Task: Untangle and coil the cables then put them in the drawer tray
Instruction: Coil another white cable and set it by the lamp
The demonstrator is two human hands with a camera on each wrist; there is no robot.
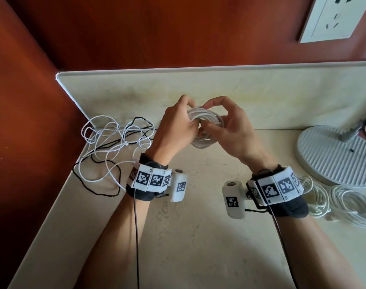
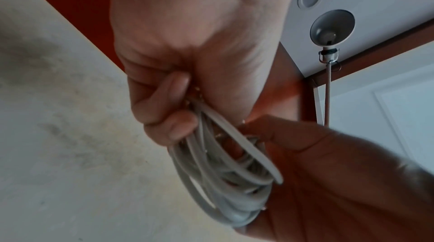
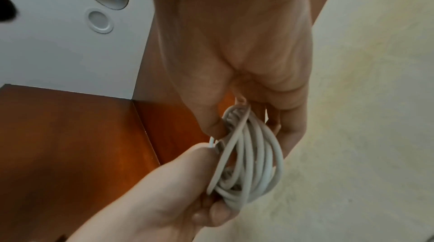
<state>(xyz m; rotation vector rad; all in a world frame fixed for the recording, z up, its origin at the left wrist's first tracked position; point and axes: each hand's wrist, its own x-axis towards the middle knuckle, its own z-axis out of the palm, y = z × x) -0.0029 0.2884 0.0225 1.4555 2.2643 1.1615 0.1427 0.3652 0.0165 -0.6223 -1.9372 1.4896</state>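
A coil of white cable point(image 1: 207, 127) point(image 2: 225, 175) point(image 3: 251, 164) is held above the counter between both hands. My left hand point(image 1: 176, 128) point(image 2: 178, 82) grips its left side, fingers curled round the loops. My right hand point(image 1: 230, 126) point(image 3: 241, 86) pinches the coil's top and right side, with the thumb through the loops. A tangle of thin white and black cables point(image 1: 113, 147) lies on the counter at the left. Coiled white cables point(image 1: 344, 201) lie at the right, beside my right wrist. No drawer tray is in view.
A round white lamp base point(image 1: 336, 155) stands on the beige counter point(image 1: 198, 236) at the right; its shade point(image 2: 332, 26) shows overhead. A raised backsplash point(image 1: 178, 88) runs behind, a red-brown wall panel point(image 1: 28, 101) closes the left, and a white wall socket point(image 1: 334, 17) sits upper right.
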